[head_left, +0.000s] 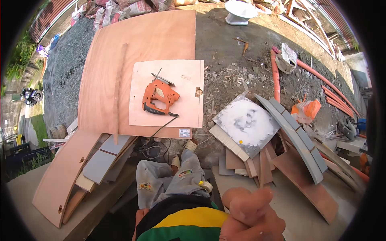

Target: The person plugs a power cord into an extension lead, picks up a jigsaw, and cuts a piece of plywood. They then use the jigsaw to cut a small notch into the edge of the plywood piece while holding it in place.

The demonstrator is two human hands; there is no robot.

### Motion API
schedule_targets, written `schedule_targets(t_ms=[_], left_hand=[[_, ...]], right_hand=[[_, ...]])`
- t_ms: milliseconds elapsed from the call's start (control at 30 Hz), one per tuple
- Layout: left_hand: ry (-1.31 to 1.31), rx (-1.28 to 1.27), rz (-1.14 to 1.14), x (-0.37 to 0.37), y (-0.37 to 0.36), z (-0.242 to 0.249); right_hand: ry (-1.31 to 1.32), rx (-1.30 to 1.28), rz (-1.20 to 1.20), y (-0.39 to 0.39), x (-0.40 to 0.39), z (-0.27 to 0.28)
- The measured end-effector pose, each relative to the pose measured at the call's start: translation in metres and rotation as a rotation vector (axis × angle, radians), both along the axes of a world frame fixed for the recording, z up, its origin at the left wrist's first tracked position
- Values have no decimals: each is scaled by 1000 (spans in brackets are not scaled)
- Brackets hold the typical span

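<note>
My right hand [253, 215] is raised close to the camera at the lower right, in front of my striped shirt. Its fingers are curled together, and whatever may be inside them is hidden. Of my left hand or forearm [140, 219], only a sliver of skin shows beside my left hip; the fingers are out of sight. Ahead of me, an orange jigsaw [160, 97] lies on a pale square wooden panel [181, 114]. Its cord hangs over the near edge. A roll of tape [206, 185] sits by my thigh.
Under the panel is a large plywood sheet [100, 80], with a thin wooden strip [120, 80] lying on it. Stacked boards [66, 172] lean at left. A white-dusted board [245, 120] and grey planks [293, 136] lie right. Orange pipes [275, 76] rest on rubble.
</note>
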State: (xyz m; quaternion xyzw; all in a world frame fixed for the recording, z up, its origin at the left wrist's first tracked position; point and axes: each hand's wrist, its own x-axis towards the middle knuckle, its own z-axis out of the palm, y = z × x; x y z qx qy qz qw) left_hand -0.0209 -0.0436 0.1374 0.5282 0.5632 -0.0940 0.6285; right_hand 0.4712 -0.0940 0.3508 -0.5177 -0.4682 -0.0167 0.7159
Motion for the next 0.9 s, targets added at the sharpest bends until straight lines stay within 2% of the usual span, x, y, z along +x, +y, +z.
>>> schedule_targets(t_ms=[100, 133, 167, 200, 233, 267, 300, 400, 567, 633, 700, 767, 833, 867, 900], left_hand=[[-121, 100, 67, -19, -8, -21], [-118, 108, 88, -6, -9, -14], [184, 216, -96, 29, -2, 5], [493, 303, -276, 59, 1, 23], [505, 294, -245, 79, 1, 39], [517, 340, -308, 97, 5, 52], [531, 388, -376, 111, 10, 59], [516, 394, -388, 128, 12, 76], [473, 429, -381, 132, 8, 85], [465, 436, -301, 131, -1, 84], [487, 391, -266, 138, -7, 96], [442, 342, -155, 139, -12, 109], [356, 422, -155, 111, -20, 106], [300, 490, -167, 97, -23, 105], [302, 484, -194, 95, -25, 113]], right_hand=[[-139, -26, 144, -15, 31, -24], [-230, 27, 60, -12, 52, -43], [-314, 85, -14, -4, 77, -69], [-188, -36, -347, 3, 90, -91], [157, -265, -564, 10, 101, -109], [270, -531, -647, -3, 118, -138], [389, -610, -688, -7, 122, -163], [383, -754, -516, -26, 107, -256], [476, -922, -160, 23, 24, -351], [387, -845, -44, 75, -1, -381], [182, -889, 40, 130, -18, -400], [34, -847, 12, 178, -34, -416], [-317, -855, -84, 221, -38, -455], [-296, -869, -102, 236, -43, -467], [-277, -1043, -40, 252, -47, -476]])
